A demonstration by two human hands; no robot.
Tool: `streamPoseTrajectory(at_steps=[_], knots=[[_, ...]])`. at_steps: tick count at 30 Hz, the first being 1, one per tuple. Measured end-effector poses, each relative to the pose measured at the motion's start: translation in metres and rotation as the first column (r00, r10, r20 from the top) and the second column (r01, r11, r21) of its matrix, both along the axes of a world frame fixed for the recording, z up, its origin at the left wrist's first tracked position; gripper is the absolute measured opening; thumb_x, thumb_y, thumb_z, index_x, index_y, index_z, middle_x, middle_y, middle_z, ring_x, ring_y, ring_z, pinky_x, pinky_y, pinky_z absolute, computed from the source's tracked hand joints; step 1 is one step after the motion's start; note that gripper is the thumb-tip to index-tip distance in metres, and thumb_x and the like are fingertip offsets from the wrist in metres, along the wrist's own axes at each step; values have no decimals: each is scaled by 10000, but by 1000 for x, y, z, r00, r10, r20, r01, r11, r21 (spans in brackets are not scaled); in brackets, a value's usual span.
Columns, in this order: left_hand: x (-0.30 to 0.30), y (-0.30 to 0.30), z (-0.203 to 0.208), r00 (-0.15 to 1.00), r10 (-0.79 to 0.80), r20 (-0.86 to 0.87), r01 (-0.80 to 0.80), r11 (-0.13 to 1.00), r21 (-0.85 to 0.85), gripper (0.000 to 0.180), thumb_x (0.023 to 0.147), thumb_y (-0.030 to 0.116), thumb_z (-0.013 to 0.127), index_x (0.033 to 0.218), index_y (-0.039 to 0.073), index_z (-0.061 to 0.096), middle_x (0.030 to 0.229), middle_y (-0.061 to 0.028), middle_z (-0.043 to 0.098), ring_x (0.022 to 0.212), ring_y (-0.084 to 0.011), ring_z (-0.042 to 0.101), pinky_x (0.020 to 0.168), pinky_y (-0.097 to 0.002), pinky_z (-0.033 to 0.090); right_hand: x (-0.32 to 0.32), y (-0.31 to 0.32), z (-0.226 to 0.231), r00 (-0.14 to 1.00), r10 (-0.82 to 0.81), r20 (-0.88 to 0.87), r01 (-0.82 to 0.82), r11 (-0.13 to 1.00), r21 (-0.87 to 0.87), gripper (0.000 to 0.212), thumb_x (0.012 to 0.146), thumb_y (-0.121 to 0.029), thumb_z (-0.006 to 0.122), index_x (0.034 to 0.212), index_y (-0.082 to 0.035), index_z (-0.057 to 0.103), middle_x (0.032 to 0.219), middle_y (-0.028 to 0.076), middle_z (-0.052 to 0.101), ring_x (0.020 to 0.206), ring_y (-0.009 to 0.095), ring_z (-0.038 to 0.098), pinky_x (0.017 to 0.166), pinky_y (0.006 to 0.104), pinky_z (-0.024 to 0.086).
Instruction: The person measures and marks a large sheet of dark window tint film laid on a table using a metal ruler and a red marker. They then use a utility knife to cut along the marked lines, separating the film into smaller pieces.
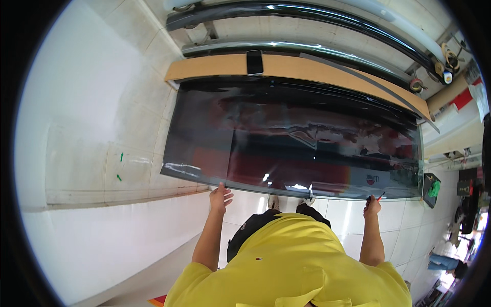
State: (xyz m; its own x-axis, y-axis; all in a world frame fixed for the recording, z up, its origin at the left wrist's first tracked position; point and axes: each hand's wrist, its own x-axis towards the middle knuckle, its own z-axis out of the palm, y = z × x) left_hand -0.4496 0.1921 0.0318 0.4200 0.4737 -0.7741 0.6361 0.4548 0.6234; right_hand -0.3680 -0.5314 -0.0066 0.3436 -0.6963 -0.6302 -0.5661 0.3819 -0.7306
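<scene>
A wide sheet of dark, glossy window film (286, 148) lies spread in front of me, with reflections across it. My left hand (220, 199) is at its near edge, left of the middle. The fingers there are apart, and one fingertip meets the film's edge. Farther right along the same edge, my right hand (372, 206) is closed around a slim red and black tool (379, 197), which looks like a small cutter. Its thin dark tip points up and to the right over the film. Its other end is mostly hidden by my fingers.
Behind the film runs a tan board (220, 66) bearing a phone (254, 62) and a long grey strip (358, 77). Film rolls (307, 13) hang on a rack beyond. A white wall (82, 117) stands left; a dark box (430, 190) with something green is right.
</scene>
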Motion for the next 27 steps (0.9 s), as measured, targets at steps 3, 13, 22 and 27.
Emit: streamPoseTrajectory(at_steps=[3, 13, 22, 27], knots=[[-3, 15, -2, 986, 165, 22, -165, 986, -11, 553, 1087, 588, 525, 1146, 50, 642, 1062, -117, 718, 964, -315, 742, 786, -428, 578, -3, -4, 2, 999, -40, -15, 41, 997, 64, 199, 995, -261, 730, 894, -103, 663, 712, -10, 617, 541, 94, 493, 397, 263, 307], [-19, 59, -18, 961, 258, 104, -229, 946, -230, 455, 1017, 507, 706, 1158, 91, 587, 1108, -89, 666, 1094, -322, 700, 831, -436, 597, -13, 1, -10, 999, -7, 41, -1, 982, 189, 232, 1004, -330, 744, 899, -156, 633, 707, -36, 592, 505, 85, 456, 389, 241, 289], [8, 59, -26, 994, 105, -12, -106, 985, -137, 343, 1011, 383, 756, 1160, 99, 636, 1090, -63, 685, 1022, -279, 725, 774, -402, 585, -12, 4, -22, 1000, 6, -5, -6, 999, 47, 238, 993, -254, 743, 821, -145, 618, 649, -33, 555, 496, 85, 455, 400, 253, 292], [1, 60, -25, 992, 123, -8, -123, 990, -68, 301, 1023, 309, 748, 1180, 79, 637, 1096, -73, 689, 1016, -270, 718, 793, -426, 583, -13, 12, -16, 999, 0, 44, 2, 999, -49, 258, 984, -208, 757, 780, -131, 620, 636, -26, 547, 505, 98, 450, 444, 293, 278]])
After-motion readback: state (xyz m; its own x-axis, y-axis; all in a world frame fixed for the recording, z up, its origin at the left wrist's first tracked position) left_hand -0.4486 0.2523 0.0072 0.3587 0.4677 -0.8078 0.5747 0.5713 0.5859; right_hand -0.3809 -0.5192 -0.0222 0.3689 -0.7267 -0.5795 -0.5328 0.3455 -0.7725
